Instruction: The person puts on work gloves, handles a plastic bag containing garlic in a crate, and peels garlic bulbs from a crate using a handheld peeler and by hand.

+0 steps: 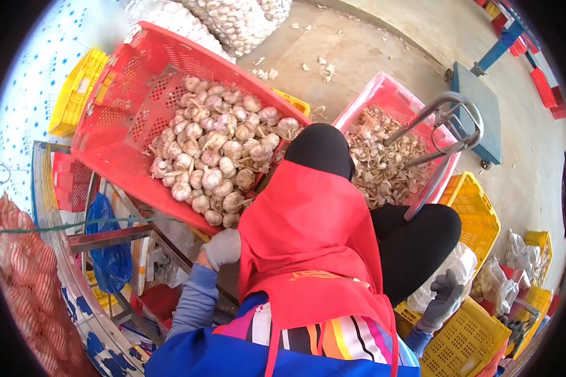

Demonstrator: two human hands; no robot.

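My left hand point(222, 249), in a pale grey glove, is beside the near corner of a tilted red crate point(116, 160). Its fingers are turned away and partly covered by my red apron point(308, 232), so what they do is hidden. Whole garlic bulbs point(223, 141) are heaped in that crate. Down at my right side, my right hand point(442, 301) wears a darker grey glove, its fingers apart with nothing seen in them. It is near a clear plastic bag point(462, 264) and a yellow crate point(465, 342).
Garlic skins and scraps fill a pink crate point(393, 94) ahead, with a bent metal tube frame point(468, 113) above it. Mesh sacks of garlic point(239, 25) stand behind. A blue platform scale point(478, 113) is at right. A metal frame point(113, 239) with a blue bag point(109, 245) stands left.
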